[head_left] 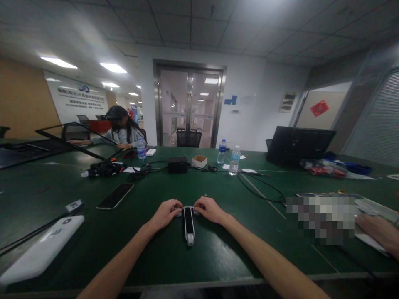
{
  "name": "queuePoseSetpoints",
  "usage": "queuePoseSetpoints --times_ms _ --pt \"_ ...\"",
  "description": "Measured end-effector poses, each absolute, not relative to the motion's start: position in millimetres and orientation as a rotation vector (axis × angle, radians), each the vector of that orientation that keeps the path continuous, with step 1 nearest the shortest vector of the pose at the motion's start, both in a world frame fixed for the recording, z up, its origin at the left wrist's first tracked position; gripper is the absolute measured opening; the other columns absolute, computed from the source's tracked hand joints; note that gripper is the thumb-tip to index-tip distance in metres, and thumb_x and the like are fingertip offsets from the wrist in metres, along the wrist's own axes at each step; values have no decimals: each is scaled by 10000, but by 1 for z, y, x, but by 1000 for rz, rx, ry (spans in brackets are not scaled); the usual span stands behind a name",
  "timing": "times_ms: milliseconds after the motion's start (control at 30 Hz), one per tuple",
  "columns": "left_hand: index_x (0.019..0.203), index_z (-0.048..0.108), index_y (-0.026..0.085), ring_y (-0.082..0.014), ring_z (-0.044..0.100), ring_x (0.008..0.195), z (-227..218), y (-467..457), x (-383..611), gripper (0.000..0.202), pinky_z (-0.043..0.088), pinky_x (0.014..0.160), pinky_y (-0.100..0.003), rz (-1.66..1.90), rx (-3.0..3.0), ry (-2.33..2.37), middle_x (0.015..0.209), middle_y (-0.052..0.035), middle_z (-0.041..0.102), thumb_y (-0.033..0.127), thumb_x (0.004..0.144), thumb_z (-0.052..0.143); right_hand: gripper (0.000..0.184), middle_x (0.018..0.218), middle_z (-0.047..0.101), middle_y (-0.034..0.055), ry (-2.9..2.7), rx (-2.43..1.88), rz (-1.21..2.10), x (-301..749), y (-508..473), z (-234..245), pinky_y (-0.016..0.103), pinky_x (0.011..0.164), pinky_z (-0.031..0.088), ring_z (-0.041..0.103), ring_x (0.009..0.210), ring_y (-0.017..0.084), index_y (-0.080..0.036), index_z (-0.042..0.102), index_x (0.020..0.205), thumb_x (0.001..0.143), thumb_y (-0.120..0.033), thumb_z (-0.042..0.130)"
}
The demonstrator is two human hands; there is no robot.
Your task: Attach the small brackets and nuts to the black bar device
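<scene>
A slim, narrow device (188, 222) with a white rim and a dark face lies on the green table, its long side pointing away from me. Its near end narrows to a pale tip. At its far end, small pale parts stick out to both sides. My left hand (166, 214) is closed in a pinch at the left one, and my right hand (212, 210) pinches at the right one. The fingertips partly cover these parts, so their exact shape is hidden. What kind of device it is, I cannot make out.
A dark phone (115, 196) lies left of my hands, a white case-like object (45, 249) nearer. Cables, a black box (177, 164), an open small box (199, 161) and water bottles (234, 161) stand farther back. One person sits back left; another's hand (378, 230) is at right.
</scene>
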State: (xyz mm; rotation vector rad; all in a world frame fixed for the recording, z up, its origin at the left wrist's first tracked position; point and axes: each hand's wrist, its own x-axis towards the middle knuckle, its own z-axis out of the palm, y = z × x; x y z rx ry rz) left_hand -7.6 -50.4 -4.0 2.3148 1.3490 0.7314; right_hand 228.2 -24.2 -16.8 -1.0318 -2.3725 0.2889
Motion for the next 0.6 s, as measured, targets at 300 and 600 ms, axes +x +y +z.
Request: queuePoseSetpoints --times_ms 300,600 --pt "989 646 172 -153 561 711 -5 -46 -10 245 444 664 -260 746 2274 1333 921 -22 659 320 830 533 119 771 607 4 -2339 -1057 370 227 -23 -19 224 645 399 534 686 116 -193 685 883 856 -273 601" --pt "1009 643 178 -143 535 669 -4 -48 -12 273 435 615 -250 721 2255 1348 920 -18 659 338 811 545 319 1146 573 115 -2333 -1359 -23 249 -6 -21 368 886 370 465 1067 234 -198 575 1204 917 -299 477"
